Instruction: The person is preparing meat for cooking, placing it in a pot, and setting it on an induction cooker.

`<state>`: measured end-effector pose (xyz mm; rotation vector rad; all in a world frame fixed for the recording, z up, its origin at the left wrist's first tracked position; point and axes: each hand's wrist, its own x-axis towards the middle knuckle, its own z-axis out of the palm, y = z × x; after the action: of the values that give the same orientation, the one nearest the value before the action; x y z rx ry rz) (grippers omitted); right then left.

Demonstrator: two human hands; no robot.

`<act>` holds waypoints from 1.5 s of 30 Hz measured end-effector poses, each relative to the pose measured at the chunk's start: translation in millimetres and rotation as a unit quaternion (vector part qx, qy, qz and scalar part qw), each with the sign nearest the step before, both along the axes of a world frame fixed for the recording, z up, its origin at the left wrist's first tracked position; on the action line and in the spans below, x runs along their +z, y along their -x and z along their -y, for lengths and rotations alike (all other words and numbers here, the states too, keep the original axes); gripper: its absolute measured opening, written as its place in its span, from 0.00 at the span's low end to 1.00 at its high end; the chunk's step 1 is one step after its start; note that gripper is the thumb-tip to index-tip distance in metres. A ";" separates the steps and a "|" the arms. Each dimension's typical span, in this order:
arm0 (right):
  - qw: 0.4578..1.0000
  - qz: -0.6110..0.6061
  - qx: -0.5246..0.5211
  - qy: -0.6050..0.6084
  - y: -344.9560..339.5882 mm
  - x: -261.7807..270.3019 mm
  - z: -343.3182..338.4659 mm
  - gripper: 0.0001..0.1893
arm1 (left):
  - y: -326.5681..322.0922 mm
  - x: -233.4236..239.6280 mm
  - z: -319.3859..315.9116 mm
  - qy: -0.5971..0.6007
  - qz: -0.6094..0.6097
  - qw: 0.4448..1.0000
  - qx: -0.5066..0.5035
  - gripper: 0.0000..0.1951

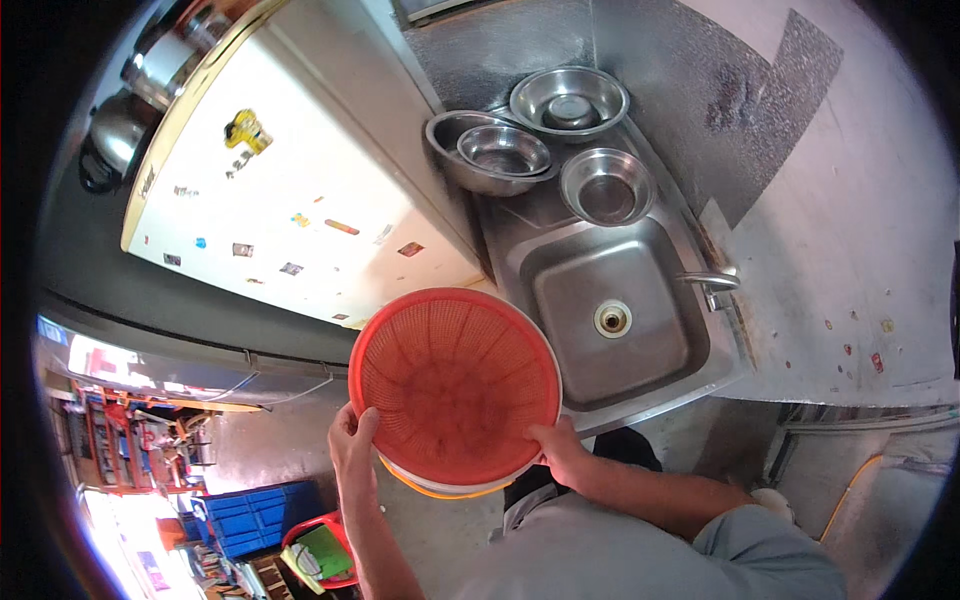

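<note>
Between my two hands is a red plastic mesh basket (454, 382), held by its rim. A white rim and a yellow-orange rim (442, 491) peek out beneath it, so more basins or baskets seem nested under it; most of them is hidden. My left hand (352, 435) grips the left side, thumb over the edge. On the lower right side, my right hand (559, 450) grips the rim. Just right of the stack lies a stainless steel sink (600, 300) with a drain at its bottom.
Stainless steel bowls (607, 187) and basins (570, 82) stand on the sink's drainboard. A curved faucet (709, 280) juts over the right rim. A white refrigerator (300, 180) with stickers stands at left. A blue plastic crate (251, 517) and a red tub (349, 555) sit lower left.
</note>
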<state>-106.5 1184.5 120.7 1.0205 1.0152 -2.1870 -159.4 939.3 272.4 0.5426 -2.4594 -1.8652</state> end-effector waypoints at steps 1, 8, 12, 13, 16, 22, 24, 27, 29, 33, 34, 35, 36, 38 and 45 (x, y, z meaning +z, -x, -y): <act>1.000 -0.006 0.008 0.001 0.0 -2.0 -7.4 0.20 | 0.7 0.5 -7.5 0.006 0.008 1.000 0.000 0.20; 0.996 -0.017 0.003 0.084 3.9 9.4 -61.2 0.19 | 14.0 14.3 -70.0 0.053 0.035 0.997 -0.031 0.20; 0.997 0.024 -0.020 0.073 5.6 12.8 -69.6 0.14 | 24.5 27.5 -94.7 0.066 0.025 0.996 -0.059 0.19; 0.996 0.042 -0.015 0.071 4.6 11.8 -71.5 0.13 | 26.9 30.7 -101.0 0.088 0.029 0.993 -0.067 0.19; 0.993 0.048 -0.032 0.101 3.4 3.5 -72.8 0.11 | 37.4 33.2 -111.8 0.110 0.035 0.989 -0.094 0.17; 0.988 0.062 -0.040 0.134 5.4 -2.9 -73.1 0.14 | 53.2 27.5 -119.5 0.137 0.028 0.981 -0.131 0.16; 0.986 0.058 -0.043 0.148 4.8 -12.4 -72.6 0.14 | 59.8 25.4 -120.2 0.156 0.037 0.977 -0.141 0.16; 0.982 0.051 -0.052 0.173 9.5 -27.5 -69.3 0.15 | 69.7 16.9 -119.3 0.186 0.036 0.970 -0.154 0.16; 0.979 0.049 -0.057 0.188 9.3 -32.5 -69.8 0.15 | 72.5 13.7 -123.0 0.199 0.028 0.966 -0.159 0.15; 0.980 0.060 -0.030 0.185 11.8 -28.8 -79.4 0.17 | 80.9 17.1 -137.8 0.214 0.025 0.960 -0.179 0.15; 0.979 0.049 -0.024 0.198 11.5 -33.4 -80.2 0.18 | 83.8 18.0 -140.6 0.238 0.027 0.950 -0.200 0.15; 0.978 0.049 -0.023 0.199 11.8 -39.7 -79.5 0.18 | 85.8 19.1 -144.7 0.239 0.028 0.950 -0.198 0.15; 0.976 0.046 -0.031 0.209 14.1 -40.1 -80.2 0.18 | 87.8 18.6 -149.3 0.245 0.027 0.949 -0.197 0.15; 0.974 0.045 -0.037 0.220 14.4 -40.4 -82.9 0.19 | 91.3 20.2 -159.1 0.251 0.029 0.948 -0.194 0.15; 0.967 0.057 -0.040 0.245 19.3 -40.9 -91.7 0.19 | 102.4 19.5 -173.7 0.271 0.046 0.940 -0.201 0.17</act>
<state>-125.8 1276.2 79.8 0.9445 0.3524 -2.2497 -261.8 1113.0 291.9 0.1081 -3.1491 -1.1460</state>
